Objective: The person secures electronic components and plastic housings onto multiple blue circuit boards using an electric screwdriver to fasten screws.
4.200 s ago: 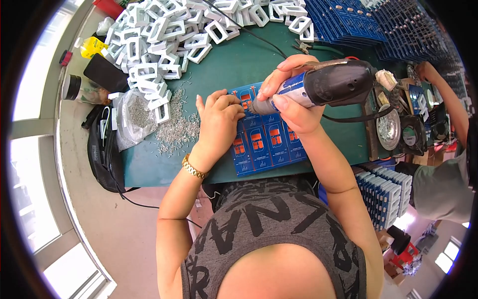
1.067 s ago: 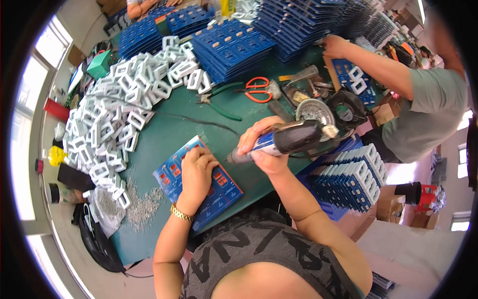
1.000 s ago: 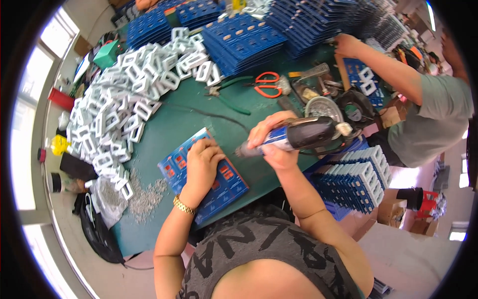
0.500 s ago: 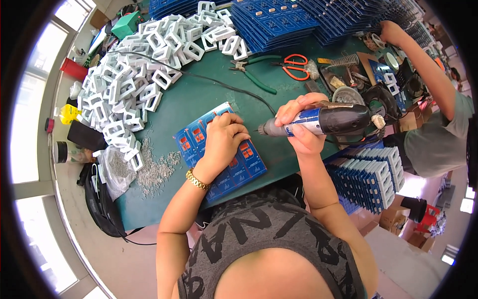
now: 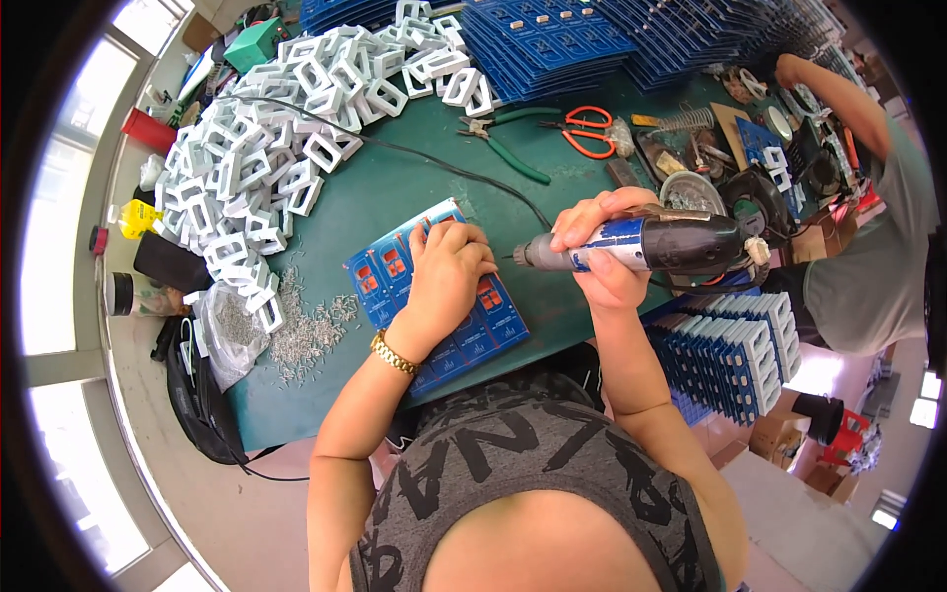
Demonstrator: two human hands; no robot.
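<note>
A blue printed panel (image 5: 473,345) with red-orange patches lies tilted on the green tabletop in front of me. My left hand (image 5: 446,271) rests on its upper part, fingers bent and close together with the tips down on the panel; anything under them is hidden. In my right hand (image 5: 610,252) is a corded electric screwdriver (image 5: 691,242) with a blue, silver and black body, held almost level. Its thin bit points left, toward my left hand, and appears just off the panel.
White rectangular frames (image 5: 266,158) are heaped at the left, beside scattered small screws (image 5: 306,331) and a plastic bag (image 5: 229,335). Green-handled pliers (image 5: 508,148) and orange-handled scissors (image 5: 587,133) lie beyond the cord. Blue panels (image 5: 543,49) are stacked at the back. A co-worker (image 5: 868,237) is at the right.
My right hand and the screwdriver have shifted very slightly right. My left hand stays on the panel, barely moved. The co-worker's arm has moved a little to the right.
</note>
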